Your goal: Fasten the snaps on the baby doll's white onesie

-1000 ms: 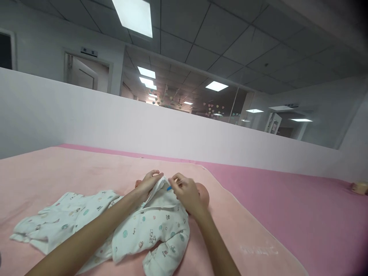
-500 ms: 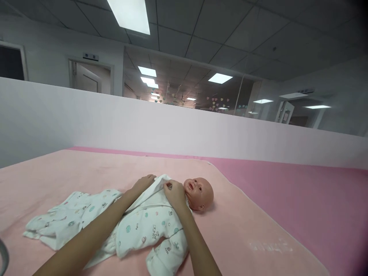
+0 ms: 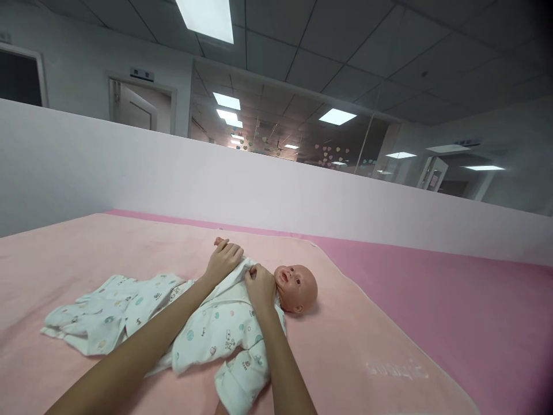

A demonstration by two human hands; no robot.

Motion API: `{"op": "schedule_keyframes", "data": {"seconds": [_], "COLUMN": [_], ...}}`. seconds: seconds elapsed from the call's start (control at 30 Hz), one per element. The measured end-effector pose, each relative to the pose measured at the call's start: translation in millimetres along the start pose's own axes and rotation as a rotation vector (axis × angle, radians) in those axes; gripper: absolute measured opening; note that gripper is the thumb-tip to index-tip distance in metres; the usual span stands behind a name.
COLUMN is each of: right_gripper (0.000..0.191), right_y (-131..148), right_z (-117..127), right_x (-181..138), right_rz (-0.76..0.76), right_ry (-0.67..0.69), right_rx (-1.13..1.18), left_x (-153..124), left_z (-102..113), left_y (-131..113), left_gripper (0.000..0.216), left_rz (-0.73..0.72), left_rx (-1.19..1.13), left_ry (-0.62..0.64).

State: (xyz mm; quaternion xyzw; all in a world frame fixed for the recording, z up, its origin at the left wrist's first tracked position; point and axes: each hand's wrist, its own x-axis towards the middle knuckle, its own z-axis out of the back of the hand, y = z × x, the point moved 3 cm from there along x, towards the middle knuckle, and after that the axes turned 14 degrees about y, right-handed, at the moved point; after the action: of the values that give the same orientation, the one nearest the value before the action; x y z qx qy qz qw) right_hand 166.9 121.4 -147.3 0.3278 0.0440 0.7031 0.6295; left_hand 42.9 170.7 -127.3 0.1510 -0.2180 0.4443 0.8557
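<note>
A baby doll lies on its back with its head to the right, dressed in a white patterned baby top. My left hand is closed round the doll's far arm, whose small hand pokes out beyond my fingers. At the doll's chest, close under its chin, my right hand pinches the edge of the top. The near sleeve covers the doll's other arm. Patterned white baby trousers lie to the left, partly hidden behind my left forearm.
A peach blanket lies under the doll, over a pink surface. Along the far side runs a low white wall. Behind it are glass panels and a doorway.
My left hand has risen and now grips the doll's far arm; the doll's small hand has come into view. My right hand stays at the chest. The camera view has shifted slightly.
</note>
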Motion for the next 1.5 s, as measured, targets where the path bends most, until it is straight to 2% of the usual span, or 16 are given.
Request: {"op": "schedule_keyframes", "data": {"seconds": [0.1,0.17,0.33,0.4,0.47,0.6,0.73,0.83,0.87,0.93,1.07,1.2,1.27,1.37,1.43,1.5], "right_gripper": [0.006,0.014,0.041,0.041,0.030,0.012,0.016,0.016,0.017,0.018,0.023,0.019,0.017,0.019,0.016,0.013], "right_y": [2,3,3,2,0,-1,2,3,3,4,3,-4,-15,-53,-86,-115], "right_z": [4,7,7,5,3,3,3,6,7,9,9,23,38,62,64,53], "right_x": [-3,-5,-8,-7,-6,-7,-9,-11,-12,-15,-21,-24,-22,-20,-18,-14], "right_rz": [-0.001,0.005,0.110,0.167,0.178,0.158,0.214,0.222,0.230,0.258,0.354,0.452,0.390,0.002,-0.268,-0.413], "right_ry": [-0.082,-0.159,-0.262,-0.232,-0.210,-0.263,-0.235,-0.231,-0.236,-0.244,-0.246,-0.347,-0.471,-0.700,-0.745,-0.642], "right_rx": [0.030,0.053,0.070,0.064,0.063,0.027,0.018,0.062,0.078,0.109,0.143,0.057,0.004,0.177,0.515,0.989], "left_x": [-1,-2,-1,1,2,1,-2,-3,-3,-2,-3,-7,-9,-10,-10,-9], "left_z": [20,31,44,45,44,40,41,39,38,33,17,3,1,-1,-2,-3], "left_y": [-12,-21,-42,-45,-44,-31,-19,-12,-11,-14,-24,-30,-28,-24,-23,-22], "left_gripper": [0.024,0.020,0.012,0.016,0.023,0.036,0.039,0.032,0.030,0.032,0.044,0.048,0.046,0.044,0.044,0.045], "left_rz": [-0.011,-0.017,0.024,0.051,0.087,0.145,-0.004,0.028,0.052,0.100,0.284,0.262,0.249,0.242,0.237,0.240], "left_rx": [0.015,-0.011,0.027,0.083,0.131,0.114,-0.211,-0.509,-0.553,-0.547,-0.303,-0.165,-0.178,-0.216,-0.224,-0.223], "left_ry": [-0.143,-0.180,-0.103,-0.034,0.064,0.355,0.557,0.739,0.750,0.670,0.452,0.436,0.434,0.427,0.420,0.412]}}
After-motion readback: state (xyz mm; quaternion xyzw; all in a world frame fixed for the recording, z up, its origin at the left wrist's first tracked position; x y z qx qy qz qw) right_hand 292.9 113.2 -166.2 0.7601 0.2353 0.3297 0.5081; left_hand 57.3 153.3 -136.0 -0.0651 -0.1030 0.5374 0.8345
